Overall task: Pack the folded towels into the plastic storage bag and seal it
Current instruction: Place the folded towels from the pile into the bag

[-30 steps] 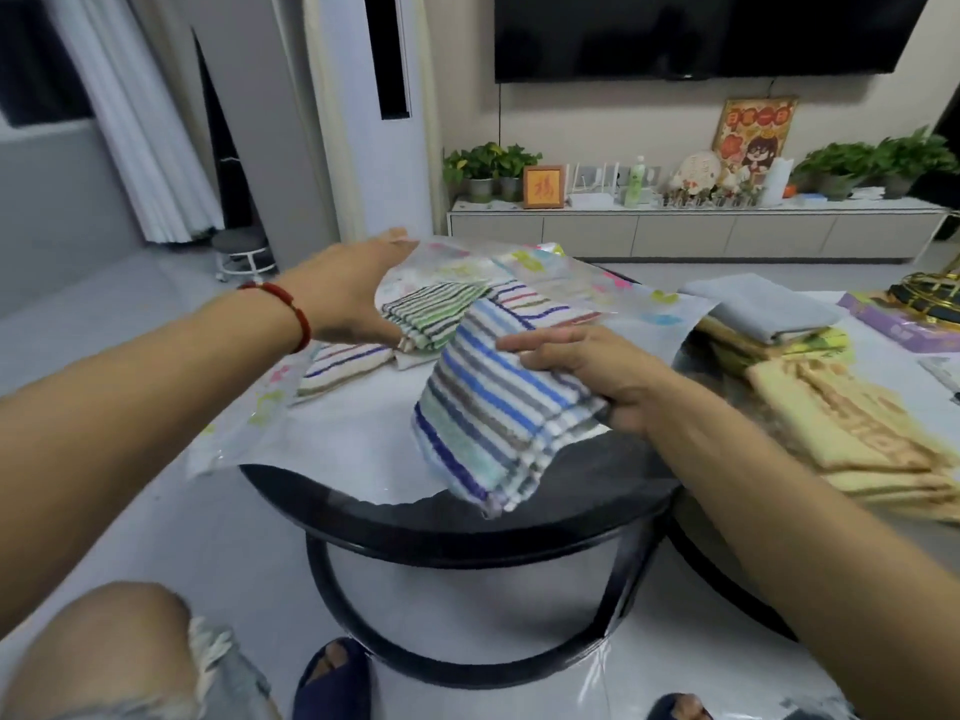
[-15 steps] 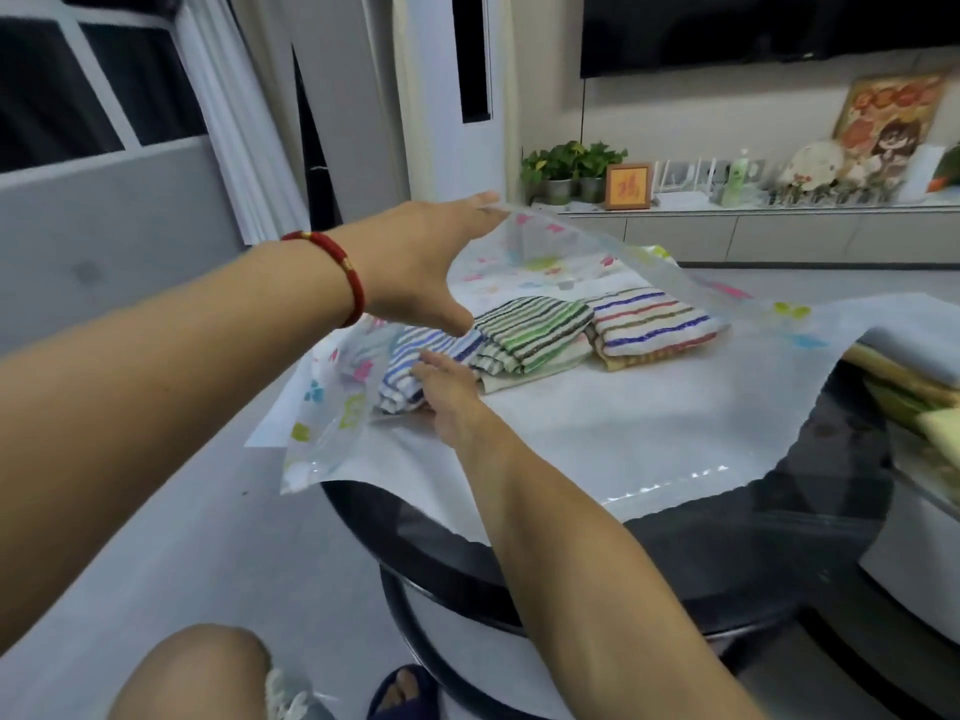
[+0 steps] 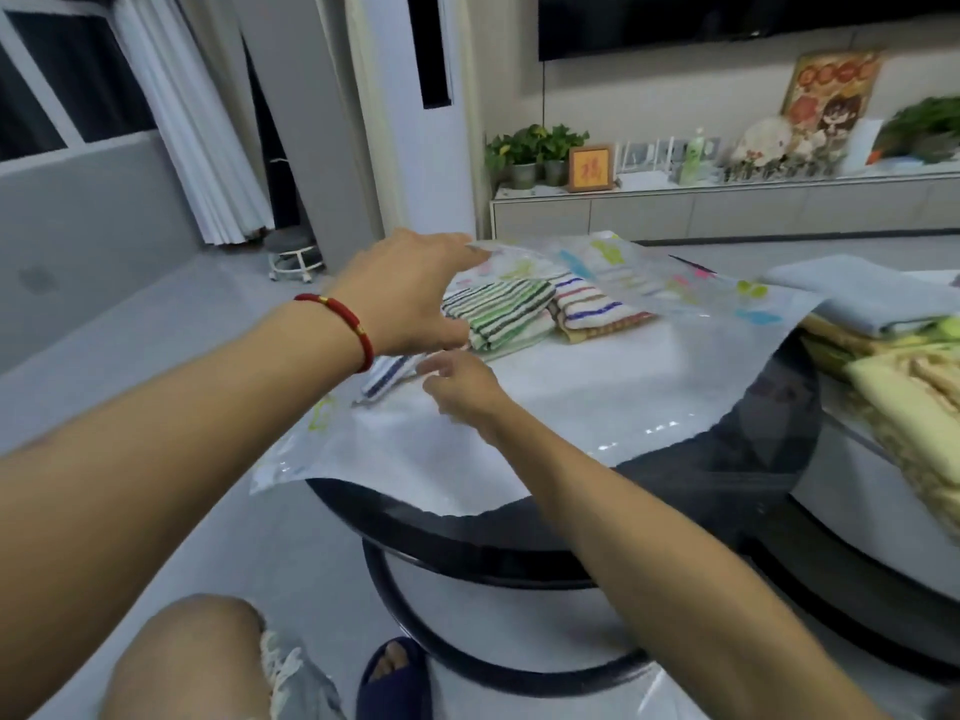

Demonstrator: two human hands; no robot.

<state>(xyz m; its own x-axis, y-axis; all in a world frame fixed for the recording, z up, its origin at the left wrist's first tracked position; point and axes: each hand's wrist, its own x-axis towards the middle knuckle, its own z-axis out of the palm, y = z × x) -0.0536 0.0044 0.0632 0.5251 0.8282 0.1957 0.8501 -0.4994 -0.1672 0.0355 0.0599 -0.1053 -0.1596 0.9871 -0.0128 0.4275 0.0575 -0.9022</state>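
The clear plastic storage bag (image 3: 571,402), printed with coloured shapes, lies flat on the round black table (image 3: 758,459). My left hand (image 3: 410,293) grips its upper layer and holds the mouth lifted. Inside lie a green-striped towel (image 3: 498,314) and a towel with red and blue stripes (image 3: 597,309). A blue-striped towel (image 3: 387,376) lies at the bag's left side, partly hidden under my left wrist. My right hand (image 3: 460,387) is inside the mouth, with loose fingertips at that towel's near end.
A stack of folded towels waits at the right, grey (image 3: 857,298) on top and yellow ones (image 3: 914,418) nearer me, on a white surface. My knee (image 3: 187,662) and a slippered foot (image 3: 395,672) are below the table edge. A TV cabinet with plants stands behind.
One second ago my right hand carried the blue-striped towel over the table. It has since slid the towel into the bag's left side and let go. My left hand has lowered the flap a little.
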